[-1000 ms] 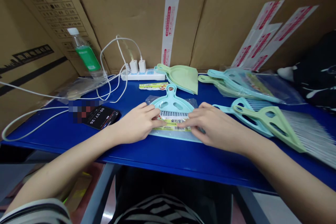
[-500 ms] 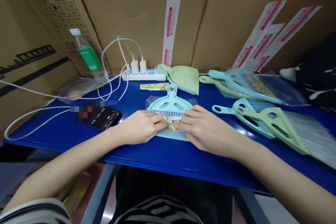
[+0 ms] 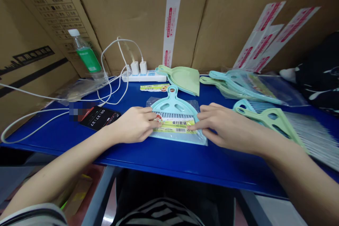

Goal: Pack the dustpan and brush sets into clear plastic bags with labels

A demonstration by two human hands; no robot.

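Observation:
A light-blue dustpan-and-brush set (image 3: 172, 105) lies flat in front of me, its handle pointing away, in a clear plastic bag. Across it runs a yellow-and-white label (image 3: 177, 124) with a cartoon figure at its left end. My left hand (image 3: 137, 123) rests at the left edge of the set, fingers stretched out and fingertips on the label's left end. On the other side, my right hand (image 3: 224, 127) touches the label's right end with an extended index finger. Its remaining fingers are loosely bent and apart over the right edge of the bag.
Green and blue dustpans (image 3: 185, 77) lie behind the set, beside a loose label (image 3: 154, 88). Bagged sets (image 3: 233, 81) and a green dustpan (image 3: 275, 120) with clear bags lie right. A phone (image 3: 102, 117), white cables, a power strip (image 3: 156, 76) and a bottle (image 3: 88, 58) stand left.
My right hand has moved rightward along the label and my left slightly left, so more of the label shows between them. The set stays in place.

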